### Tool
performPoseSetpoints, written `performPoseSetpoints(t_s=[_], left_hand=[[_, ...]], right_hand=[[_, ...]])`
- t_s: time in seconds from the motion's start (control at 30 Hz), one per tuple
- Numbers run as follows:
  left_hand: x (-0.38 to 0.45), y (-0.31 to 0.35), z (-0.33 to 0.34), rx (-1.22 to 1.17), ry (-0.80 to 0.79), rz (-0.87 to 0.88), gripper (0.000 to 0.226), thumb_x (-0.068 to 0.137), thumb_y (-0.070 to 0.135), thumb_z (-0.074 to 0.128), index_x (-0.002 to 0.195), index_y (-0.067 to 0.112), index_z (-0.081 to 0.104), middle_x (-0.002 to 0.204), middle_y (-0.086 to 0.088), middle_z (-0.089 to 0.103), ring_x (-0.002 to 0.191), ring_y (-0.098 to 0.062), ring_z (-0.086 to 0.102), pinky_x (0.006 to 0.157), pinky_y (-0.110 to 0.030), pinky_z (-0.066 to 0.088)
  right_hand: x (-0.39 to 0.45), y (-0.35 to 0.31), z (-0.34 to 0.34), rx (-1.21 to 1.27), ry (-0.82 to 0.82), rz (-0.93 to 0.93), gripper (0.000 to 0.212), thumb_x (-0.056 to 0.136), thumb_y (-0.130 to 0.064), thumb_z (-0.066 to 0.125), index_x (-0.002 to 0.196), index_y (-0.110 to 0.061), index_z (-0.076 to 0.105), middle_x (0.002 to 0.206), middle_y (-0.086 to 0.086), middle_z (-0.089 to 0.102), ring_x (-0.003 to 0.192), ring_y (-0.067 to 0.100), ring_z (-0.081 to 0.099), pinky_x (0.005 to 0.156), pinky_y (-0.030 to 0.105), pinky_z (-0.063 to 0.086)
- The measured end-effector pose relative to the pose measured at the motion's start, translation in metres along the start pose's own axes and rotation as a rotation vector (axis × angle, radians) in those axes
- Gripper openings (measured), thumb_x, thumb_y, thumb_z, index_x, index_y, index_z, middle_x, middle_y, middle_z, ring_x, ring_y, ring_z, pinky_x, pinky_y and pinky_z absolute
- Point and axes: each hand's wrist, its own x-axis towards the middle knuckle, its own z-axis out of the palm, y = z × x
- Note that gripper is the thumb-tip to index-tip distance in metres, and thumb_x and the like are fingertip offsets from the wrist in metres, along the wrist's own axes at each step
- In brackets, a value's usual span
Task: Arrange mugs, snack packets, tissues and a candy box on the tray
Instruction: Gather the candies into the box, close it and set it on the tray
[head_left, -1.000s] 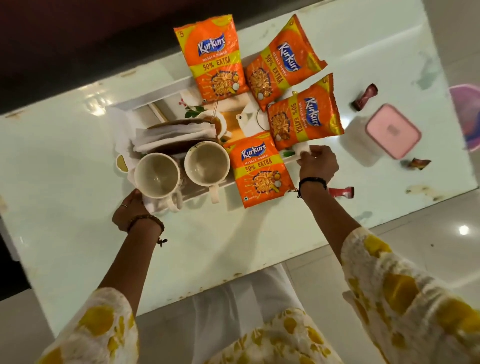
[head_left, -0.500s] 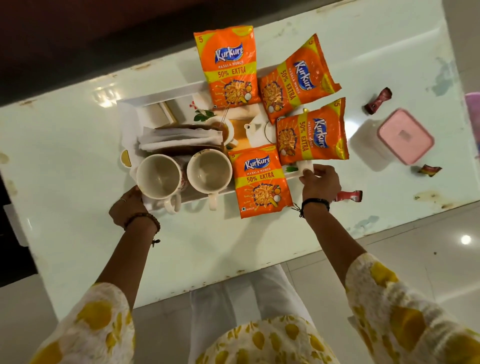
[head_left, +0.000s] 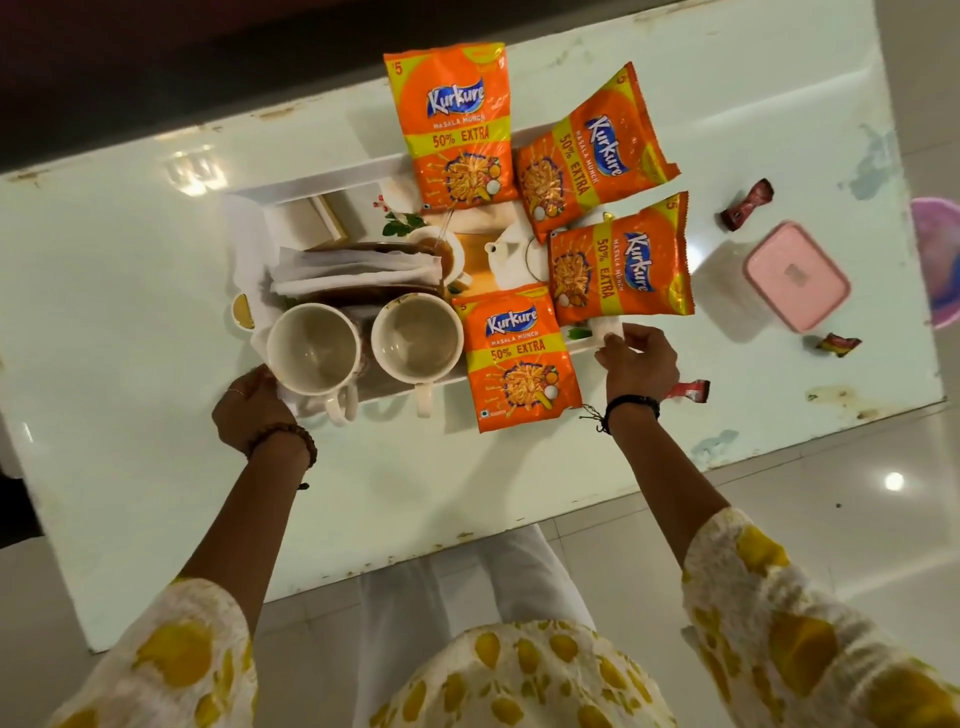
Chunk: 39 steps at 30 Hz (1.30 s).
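Note:
A white tray (head_left: 322, 182) sits on the table, printed with a teapot picture. Two cream mugs stand at its near edge, one on the left (head_left: 314, 351) and one beside it (head_left: 417, 338). Folded white tissues (head_left: 353, 273) lie behind them. Several orange snack packets (head_left: 519, 358) cover the tray's right half, some hanging over the rim. My left hand (head_left: 252, 410) grips the tray's near left corner. My right hand (head_left: 636, 361) grips the tray's near right corner. A pink candy box (head_left: 797, 275) rests on the table to the right, off the tray.
Wrapped candies lie loose on the glossy white table (head_left: 130, 338): a dark one (head_left: 747, 204), a red one (head_left: 688, 389) by my right wrist, and one (head_left: 837, 344) near the pink box. A purple bowl (head_left: 940, 260) shows at the right edge. The table's near edge is close to my body.
Both hands stay on the tray's near corners. The tray and everything on it have shifted a little to the right and down in view; the camera has moved too.

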Motion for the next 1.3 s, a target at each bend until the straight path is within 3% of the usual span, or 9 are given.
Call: performPoseSetpoints(t_s=[0.07,0.17,0.3,0.47,0.6,0.73,0.93,1.17,1.3], left_hand=[[-0.022,0.013,-0.003,-0.209,0.081,0.201,0.036,0.085,-0.002,0.040,0.119,-0.004,0.054,0.120,-0.020,0.055,0.109,-0.022,0.052,0.088,-0.014,0.042],[-0.061,0.028,-0.007,-0.227,0.115,0.601,0.047,0.076,-0.002,0.042,0.122,0.001,0.050,0.122,-0.017,0.048,0.120,-0.024,0.046,0.104,-0.025,0.037],[-0.119,0.047,-0.006,-0.310,0.105,0.826,0.040,0.080,0.002,0.047,0.119,-0.001,0.050,0.123,-0.023,0.049,0.122,-0.026,0.046,0.104,-0.013,0.030],[-0.193,0.044,0.022,-0.151,-0.352,1.095,0.016,0.086,-0.001,0.050,0.098,-0.005,0.061,0.099,-0.015,0.065,0.095,-0.021,0.057,0.086,-0.010,0.037],[-0.228,0.038,0.045,-0.024,-0.706,1.064,0.022,0.088,-0.001,0.048,0.106,0.002,0.061,0.109,-0.015,0.065,0.103,-0.026,0.060,0.086,-0.020,0.042],[-0.234,0.035,0.068,0.024,-0.749,1.073,0.029,0.087,0.002,0.053,0.116,0.007,0.055,0.114,-0.010,0.063,0.103,-0.014,0.056,0.086,-0.018,0.042],[-0.265,0.032,0.107,0.147,-0.892,1.195,0.043,0.089,0.013,0.056,0.130,0.010,0.044,0.132,-0.009,0.054,0.121,-0.021,0.052,0.097,-0.027,0.043],[-0.311,0.031,0.179,0.196,-0.969,1.013,0.058,0.089,0.020,0.057,0.140,0.018,0.030,0.146,-0.004,0.041,0.131,-0.016,0.041,0.098,-0.016,0.030],[-0.329,0.030,0.212,0.031,-0.943,0.667,0.051,0.091,0.010,0.053,0.137,0.015,0.034,0.144,-0.008,0.042,0.130,-0.022,0.043,0.105,-0.033,0.038]], right_hand=[[0.003,0.001,-0.009,-0.001,-0.049,-0.033,0.026,0.080,-0.001,0.064,0.105,0.004,0.059,0.113,0.026,0.060,0.098,0.039,0.062,0.079,0.041,0.056],[0.003,0.001,-0.023,0.028,-0.077,-0.097,0.027,0.081,0.002,0.062,0.107,0.004,0.058,0.114,0.025,0.059,0.095,0.033,0.061,0.076,0.037,0.055],[-0.004,0.004,-0.044,0.085,-0.064,-0.202,0.021,0.080,0.004,0.060,0.102,0.002,0.059,0.109,0.023,0.061,0.079,0.024,0.061,0.066,0.024,0.057],[-0.023,0.002,-0.059,0.076,-0.058,-0.316,0.015,0.082,-0.001,0.060,0.097,-0.004,0.061,0.103,0.017,0.064,0.068,0.007,0.061,0.069,0.033,0.056],[-0.040,-0.004,-0.069,0.122,-0.026,-0.436,0.013,0.083,-0.003,0.059,0.096,-0.006,0.060,0.101,0.014,0.064,0.073,0.015,0.063,0.065,0.019,0.055],[-0.043,-0.003,-0.080,0.095,-0.008,-0.570,0.015,0.084,-0.003,0.057,0.098,-0.009,0.061,0.102,0.013,0.062,0.074,0.002,0.058,0.058,0.001,0.044],[-0.011,-0.008,-0.119,-0.074,-0.068,-0.614,0.025,0.087,-0.007,0.055,0.111,-0.012,0.057,0.113,0.008,0.061,0.095,0.018,0.061,0.075,0.028,0.053],[0.091,-0.006,-0.155,-0.505,-0.123,-0.794,0.048,0.080,-0.004,0.061,0.126,-0.011,0.047,0.138,0.015,0.046,0.125,0.032,0.045,0.089,0.041,0.048],[0.155,-0.005,-0.163,-0.812,-0.272,-0.831,0.072,0.076,-0.025,0.070,0.138,-0.021,0.032,0.153,0.019,0.017,0.141,0.038,0.014,0.115,0.053,0.012]])
